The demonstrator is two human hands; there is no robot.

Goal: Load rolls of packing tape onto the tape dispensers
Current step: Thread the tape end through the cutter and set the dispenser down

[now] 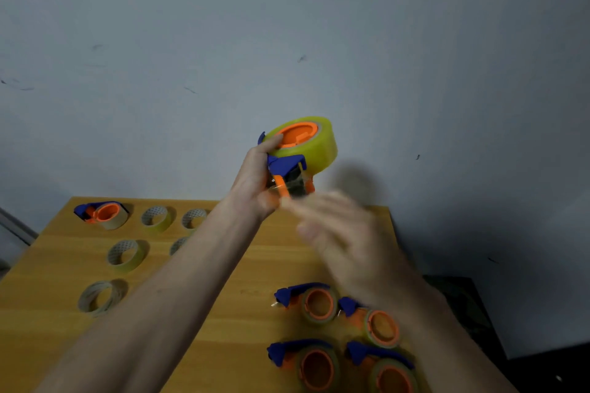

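Observation:
My left hand [255, 182] grips a blue and orange tape dispenser [289, 169] and holds it up above the far edge of the wooden table [57, 271]. A yellow-green roll of tape [314, 145] sits on the dispenser's orange hub, and my left thumb rests on the roll's rim. My right hand [338, 230] is blurred just below and right of the dispenser, fingers spread, holding nothing I can make out. Several loose tape rolls [125, 255] stand on the table's left side.
Several loaded blue and orange dispensers [314, 303] lie at the table's near right. One more dispenser [102, 214] lies at the far left corner. A grey wall rises behind the table. Dark floor lies to the right.

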